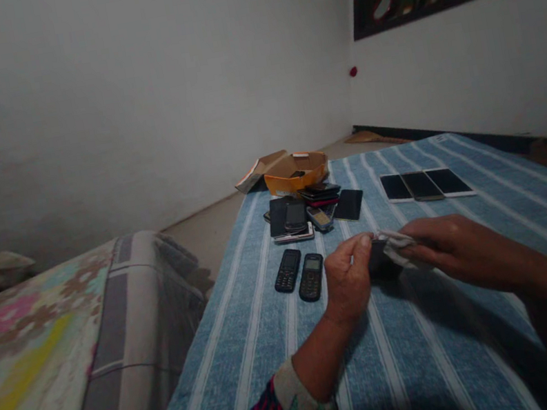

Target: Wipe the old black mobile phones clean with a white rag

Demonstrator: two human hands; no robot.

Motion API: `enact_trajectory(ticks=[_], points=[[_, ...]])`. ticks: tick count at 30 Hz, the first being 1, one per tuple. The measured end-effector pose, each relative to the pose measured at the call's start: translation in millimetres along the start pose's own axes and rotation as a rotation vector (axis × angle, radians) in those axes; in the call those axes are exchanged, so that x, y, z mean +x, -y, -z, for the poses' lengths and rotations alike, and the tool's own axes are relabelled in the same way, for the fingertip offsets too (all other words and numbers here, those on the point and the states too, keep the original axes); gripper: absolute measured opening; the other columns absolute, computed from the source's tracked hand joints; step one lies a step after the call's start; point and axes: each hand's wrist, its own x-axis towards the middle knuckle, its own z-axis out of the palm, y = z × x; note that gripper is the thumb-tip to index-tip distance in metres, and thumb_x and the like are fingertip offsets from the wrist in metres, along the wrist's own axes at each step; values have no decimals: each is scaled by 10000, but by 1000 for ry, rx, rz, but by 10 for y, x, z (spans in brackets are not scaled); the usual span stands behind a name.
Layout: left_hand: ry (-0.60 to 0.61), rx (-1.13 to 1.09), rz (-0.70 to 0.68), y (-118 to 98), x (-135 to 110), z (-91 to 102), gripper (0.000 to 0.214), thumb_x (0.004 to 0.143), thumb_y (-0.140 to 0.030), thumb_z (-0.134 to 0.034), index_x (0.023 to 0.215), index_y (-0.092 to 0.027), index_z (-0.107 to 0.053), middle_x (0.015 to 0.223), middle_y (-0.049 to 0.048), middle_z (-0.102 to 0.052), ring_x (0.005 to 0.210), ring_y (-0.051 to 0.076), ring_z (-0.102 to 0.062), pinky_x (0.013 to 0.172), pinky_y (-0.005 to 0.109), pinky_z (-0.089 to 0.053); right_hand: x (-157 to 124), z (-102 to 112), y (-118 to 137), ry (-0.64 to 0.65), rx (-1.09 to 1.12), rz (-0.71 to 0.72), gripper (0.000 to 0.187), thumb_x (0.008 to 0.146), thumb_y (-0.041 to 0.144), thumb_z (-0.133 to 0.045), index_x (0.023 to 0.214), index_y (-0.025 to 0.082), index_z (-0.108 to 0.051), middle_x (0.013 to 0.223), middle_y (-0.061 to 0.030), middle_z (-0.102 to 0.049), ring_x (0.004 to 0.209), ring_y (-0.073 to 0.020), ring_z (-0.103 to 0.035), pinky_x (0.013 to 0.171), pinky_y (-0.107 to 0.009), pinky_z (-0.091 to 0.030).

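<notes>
Fingers closed, my left hand (347, 278) grips the left edge of a dark phone (380, 261), held just above the striped cloth. Much of this phone is hidden by my hands. My right hand (450, 242) pinches a crumpled white cloth (396, 245) against the phone's right and upper part. Two black keypad phones, one (288, 270) slightly farther off and the other (311, 277) nearer, lie side by side to the left of my left hand. Beyond my right hand, three smartphones (422, 186) lie in a row, faces dark.
Behind the keypad phones is a loose pile of phones (295, 217). An open orange box (295, 179) stands at the far end of the blue striped cover (260, 347). A bed-like surface with a flowered cover (19, 345) is at the left. White walls rise behind.
</notes>
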Motion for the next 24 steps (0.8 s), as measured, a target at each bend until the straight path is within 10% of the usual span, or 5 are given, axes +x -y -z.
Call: enact_trajectory(ticks=[24], points=[[102, -104, 47, 66, -65, -74, 326, 920, -376, -516, 937, -149, -748, 878, 57, -740, 854, 197, -649, 811, 296, -488, -60, 35, -107, -114, -170, 158, 254, 968, 268, -405, 826, 197, -603, 739, -36, -626, 648, -156, -587, 586, -251, -386]])
